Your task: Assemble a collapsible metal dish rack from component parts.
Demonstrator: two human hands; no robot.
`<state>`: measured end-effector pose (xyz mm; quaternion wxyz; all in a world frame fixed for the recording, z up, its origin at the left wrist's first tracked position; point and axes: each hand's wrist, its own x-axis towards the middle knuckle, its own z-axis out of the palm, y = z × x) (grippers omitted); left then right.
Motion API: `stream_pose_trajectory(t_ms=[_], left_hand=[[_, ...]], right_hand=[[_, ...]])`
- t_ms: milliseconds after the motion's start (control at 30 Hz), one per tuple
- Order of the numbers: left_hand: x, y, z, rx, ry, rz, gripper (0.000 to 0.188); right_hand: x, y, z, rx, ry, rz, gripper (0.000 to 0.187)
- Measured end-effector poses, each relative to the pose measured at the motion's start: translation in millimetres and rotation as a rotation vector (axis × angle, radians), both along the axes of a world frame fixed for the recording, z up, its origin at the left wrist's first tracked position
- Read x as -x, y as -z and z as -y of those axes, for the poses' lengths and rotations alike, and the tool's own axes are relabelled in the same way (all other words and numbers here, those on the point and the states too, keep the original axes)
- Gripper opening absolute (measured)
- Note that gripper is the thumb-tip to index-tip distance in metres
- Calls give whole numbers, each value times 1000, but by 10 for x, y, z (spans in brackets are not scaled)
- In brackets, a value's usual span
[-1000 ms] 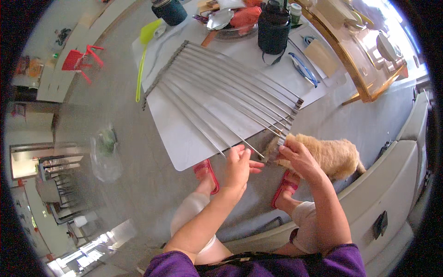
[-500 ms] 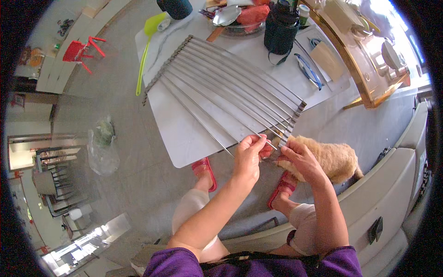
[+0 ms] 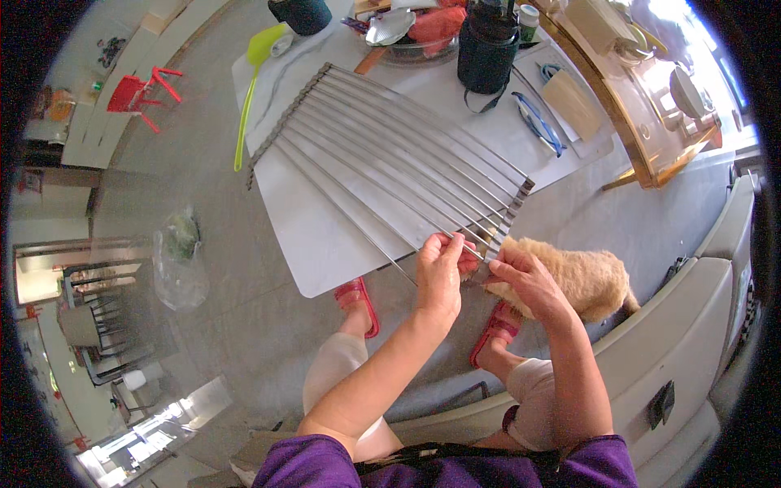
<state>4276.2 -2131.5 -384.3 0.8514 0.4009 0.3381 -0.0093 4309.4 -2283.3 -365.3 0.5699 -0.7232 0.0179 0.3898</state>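
A roll-up rack of thin steel rods [image 3: 390, 146] lies fanned out over the white tabletop [image 3: 317, 252]. At the far left its rods run into a dark jointed end strip [image 3: 285, 122]. A second strip of dark end pieces [image 3: 514, 207] joins them on the right, overhanging the table's edge. Past the table's near edge, my left hand [image 3: 440, 272] pinches one rod near its right end. My right hand [image 3: 533, 281] grips the near end of the right strip, close beside the left fingertips. Two rods nearest me spread away from the others; their near ends are partly behind my left hand.
A tan furry animal [image 3: 573, 272] lies on the floor beyond my right hand, near my red slippers [image 3: 496, 332]. On the table are a lime-green long-handled tool [image 3: 252, 89], a black bottle [image 3: 486, 53] and blue-framed glasses [image 3: 537, 124]. A pale sofa [image 3: 675, 350] stands at right.
The view has shifted slightly, so the table and rack appear a little farther left. Both hands keep hold of the rack, with only small finger movement.
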Motion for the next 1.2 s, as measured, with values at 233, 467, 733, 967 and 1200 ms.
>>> stream_pose_trajectory(t_ms=[233,467,733,967,1200], left_hand=[[-12,-7,44,-58,-20,1,12],[-28,15,45,-61,-60,-3,12],[-62,-72,66,2,-80,-36,11],[-22,25,52,-45,-81,-16,10],[-27,15,6,-56,-37,-30,10]], right_hand=[[15,-38,-33,-48,35,0,27],[21,-52,-69,-4,29,51,30],[5,11,-32,5,-1,109,29],[59,-25,-143,6,54,124,28],[82,8,-147,-71,121,79,27]])
